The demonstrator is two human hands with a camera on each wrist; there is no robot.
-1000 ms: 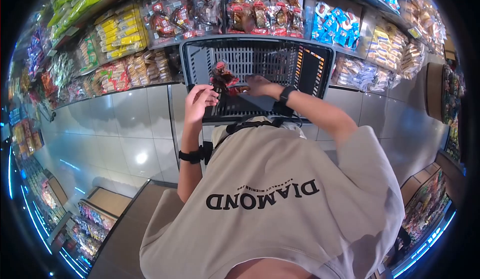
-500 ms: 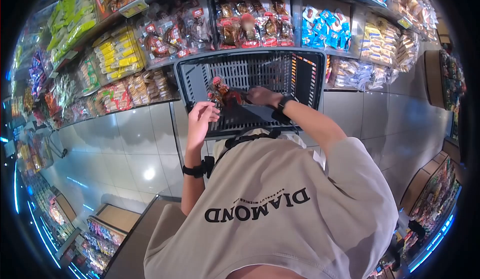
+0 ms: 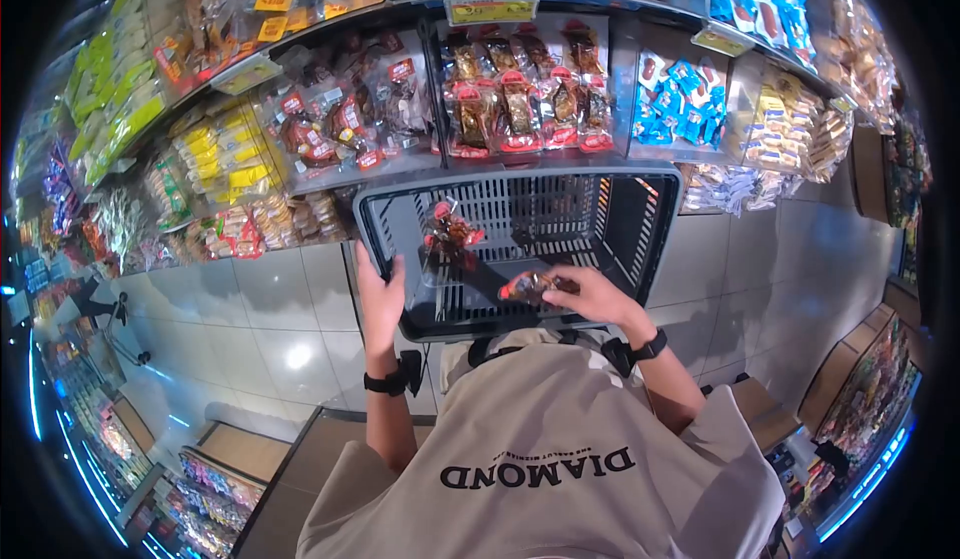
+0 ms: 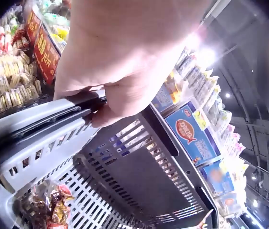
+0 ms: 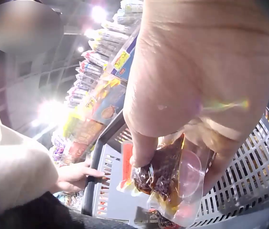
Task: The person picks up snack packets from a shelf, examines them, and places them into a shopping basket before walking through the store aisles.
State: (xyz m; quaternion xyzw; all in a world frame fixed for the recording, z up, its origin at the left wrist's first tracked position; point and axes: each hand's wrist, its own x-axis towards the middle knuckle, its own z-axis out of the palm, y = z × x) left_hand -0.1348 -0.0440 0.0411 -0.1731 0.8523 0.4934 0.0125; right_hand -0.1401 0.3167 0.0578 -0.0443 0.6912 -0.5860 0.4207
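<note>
My left hand (image 3: pixel 380 297) grips the left rim of a grey plastic shopping basket (image 3: pixel 520 173); in the left wrist view its fingers and thumb wrap over the edge. With my right hand (image 3: pixel 592 297) I pinch a clear packet of dark brown cooked meat (image 5: pixel 165 169) above the near side of the basket. Thumb and fingers press on opposite sides of that packet in the right wrist view. Inside the basket, toward its left end, lies more clear-packed brown meat with red labels (image 3: pixel 452 231), also visible in the left wrist view.
Behind the basket, shelf bins hold similar red-labelled packets (image 3: pixel 520 109), blue-wrapped snacks (image 3: pixel 682 99) and yellow packets (image 3: pixel 225 149). A price tag (image 3: pixel 490 7) hangs on the shelf edge above. Pale floor tiles (image 3: pixel 290 344) extend to the left.
My left hand has moved from over the basket's near left side to its left rim. My right hand has come back toward my body with a meat packet.
</note>
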